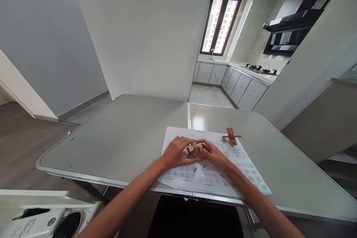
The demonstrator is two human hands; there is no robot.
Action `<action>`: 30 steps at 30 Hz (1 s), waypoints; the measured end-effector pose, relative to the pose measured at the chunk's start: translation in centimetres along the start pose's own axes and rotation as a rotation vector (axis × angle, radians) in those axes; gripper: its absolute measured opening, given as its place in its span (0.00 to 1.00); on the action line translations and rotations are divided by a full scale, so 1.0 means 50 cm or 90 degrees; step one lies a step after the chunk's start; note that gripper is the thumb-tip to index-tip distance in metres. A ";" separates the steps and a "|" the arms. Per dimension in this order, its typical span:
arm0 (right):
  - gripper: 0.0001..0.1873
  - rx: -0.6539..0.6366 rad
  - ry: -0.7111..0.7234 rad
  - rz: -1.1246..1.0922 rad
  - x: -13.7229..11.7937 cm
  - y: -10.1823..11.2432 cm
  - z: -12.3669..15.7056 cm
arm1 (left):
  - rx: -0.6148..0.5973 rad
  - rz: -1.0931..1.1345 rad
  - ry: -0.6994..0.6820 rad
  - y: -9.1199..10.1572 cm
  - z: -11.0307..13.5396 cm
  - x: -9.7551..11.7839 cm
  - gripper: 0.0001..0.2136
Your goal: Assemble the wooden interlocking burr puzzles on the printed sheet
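Observation:
Both my hands meet over a printed instruction sheet (212, 176) on a grey table (119, 137). My left hand (175, 153) and my right hand (213, 155) each grip one side of a small wooden interlocking puzzle (195, 148), fingers curled round its light-coloured blocks. The puzzle sits just above the paper. A second wooden piece, a brown cross-shaped assembly (231, 136), lies on the sheet's far right corner, apart from my right hand.
The table has a centre seam (189, 113) and a rounded metal rim. A small teal speck (71, 139) lies near its left edge. Beyond stand a white wall, a kitchen with cabinets and a range hood (292, 20). A white device (36, 223) sits lower left.

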State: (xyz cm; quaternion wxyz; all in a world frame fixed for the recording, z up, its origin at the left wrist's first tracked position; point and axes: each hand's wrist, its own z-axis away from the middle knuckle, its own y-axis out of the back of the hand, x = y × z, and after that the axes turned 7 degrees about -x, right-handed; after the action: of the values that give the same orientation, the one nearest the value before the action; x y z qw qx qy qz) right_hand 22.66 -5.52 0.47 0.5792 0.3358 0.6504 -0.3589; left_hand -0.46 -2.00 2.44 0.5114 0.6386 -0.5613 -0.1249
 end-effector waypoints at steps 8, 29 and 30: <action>0.22 0.019 0.000 -0.023 0.013 0.001 -0.007 | 0.039 -0.015 0.023 -0.003 0.000 -0.001 0.25; 0.20 0.177 -0.043 -0.190 0.017 0.029 -0.012 | 0.004 -0.003 0.059 -0.005 0.004 -0.010 0.39; 0.19 0.192 -0.043 -0.264 0.020 0.039 -0.013 | 0.005 -0.004 0.062 -0.005 0.004 -0.010 0.37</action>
State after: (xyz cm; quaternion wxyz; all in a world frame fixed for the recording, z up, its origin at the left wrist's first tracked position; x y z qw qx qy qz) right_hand 23.86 -3.92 -0.64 0.4578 0.2656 0.6246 -0.5742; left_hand -0.63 -1.71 1.94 0.5350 0.6475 -0.5347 -0.0929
